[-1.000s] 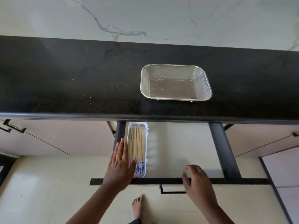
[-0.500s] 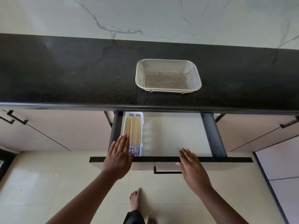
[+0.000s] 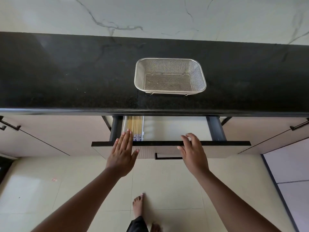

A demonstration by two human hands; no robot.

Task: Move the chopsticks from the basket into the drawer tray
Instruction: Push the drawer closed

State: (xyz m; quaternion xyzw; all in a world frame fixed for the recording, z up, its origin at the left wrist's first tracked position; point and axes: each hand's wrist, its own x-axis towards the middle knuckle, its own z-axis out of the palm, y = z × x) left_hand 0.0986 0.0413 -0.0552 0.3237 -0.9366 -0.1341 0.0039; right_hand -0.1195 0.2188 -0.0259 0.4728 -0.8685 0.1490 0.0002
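The fingers (image 3: 127, 136) of the left hand (image 3: 122, 154) are held flat and together, nothing gripped; the right hand (image 3: 194, 152) is loosely spread and empty too. The chopsticks (image 3: 135, 127) are laid side by side in the white drawer tray (image 3: 142, 131) — light, stiff, smooth sticks, probably best pinched as a bundle near the patterned ends. The mesh basket (image 3: 170, 76) on the black counter (image 3: 66, 77) is seen empty — the drawer (image 3: 170, 143) is partly open.

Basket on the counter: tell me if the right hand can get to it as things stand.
Probably yes. The right hand sits open at the drawer front, holding nothing, and the counter between it and the basket looks bare, so it need only lift over the edge.
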